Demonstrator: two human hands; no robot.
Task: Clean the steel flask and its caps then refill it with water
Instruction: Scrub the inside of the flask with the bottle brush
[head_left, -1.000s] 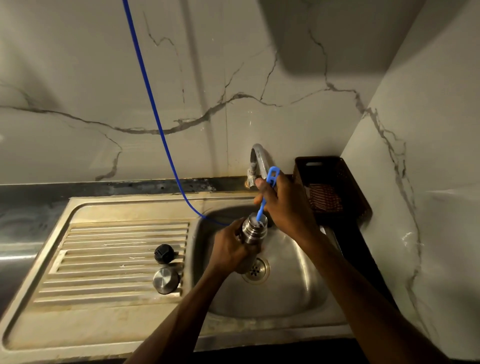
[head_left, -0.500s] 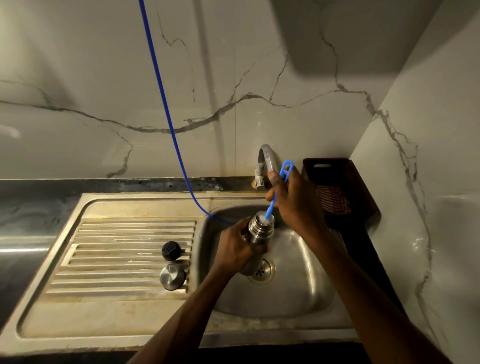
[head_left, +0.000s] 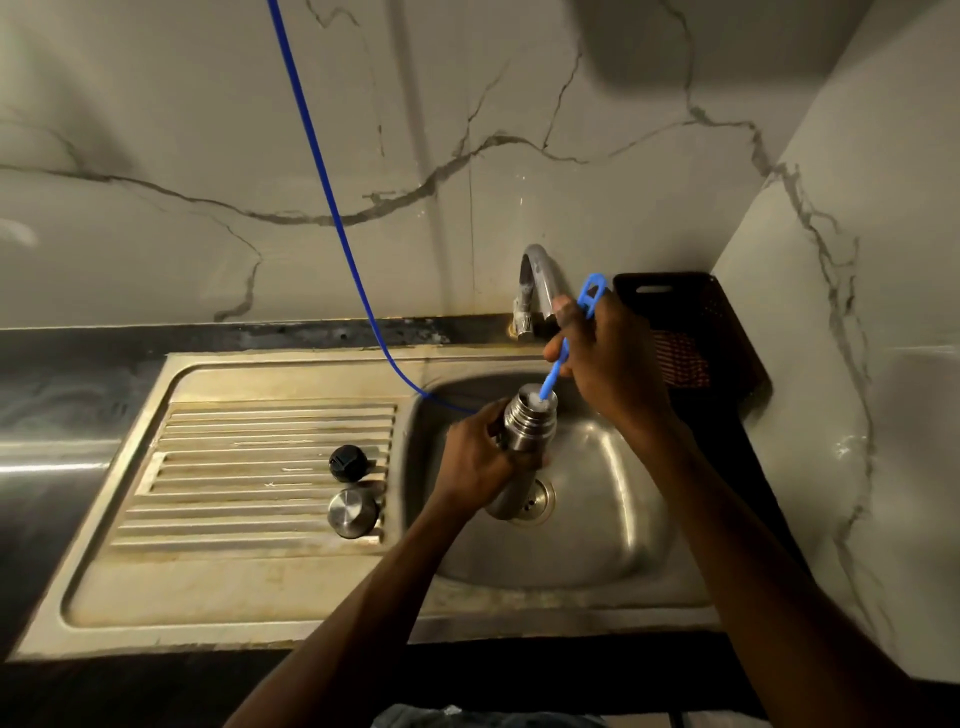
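Note:
The steel flask (head_left: 525, 431) stands tilted over the sink basin (head_left: 613, 519), its open mouth up. My left hand (head_left: 478, 460) grips its body. My right hand (head_left: 610, 358) holds a blue bottle brush (head_left: 558, 358) by the handle, with the brush end pushed into the flask's mouth. White foam shows at the mouth. A black inner cap (head_left: 347, 460) and a steel outer cap (head_left: 353, 513) sit on the ribbed drainboard (head_left: 249, 467) to the left of the basin.
A curved steel tap (head_left: 537, 283) rises behind the basin. A thin blue hose (head_left: 332, 208) runs down from the upper left into the sink. A dark plastic basket (head_left: 685, 332) sits at the right against the marble wall.
The brush handle has risen a little out of the flask. The view has shifted slightly. Both hands keep their hold.

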